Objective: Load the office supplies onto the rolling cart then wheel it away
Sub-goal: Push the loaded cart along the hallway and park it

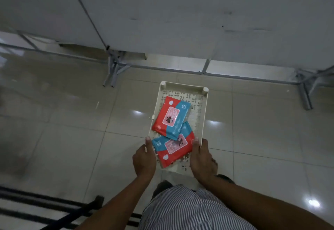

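Observation:
A cream rolling cart with a perforated top tray stands on the tiled floor in front of me. Two red-and-blue wipe packs lie in the tray: one pack toward the far end, the other pack at the near end, partly under the first. My left hand grips the tray's near left rim, thumb along the edge. My right hand grips the near right rim. The cart's lower levels and wheels are hidden under the tray.
Grey folding tables span the far side, their metal legs and crossbars standing on the glossy tile floor. A black frame lies at the lower left. My striped shirt fills the bottom middle.

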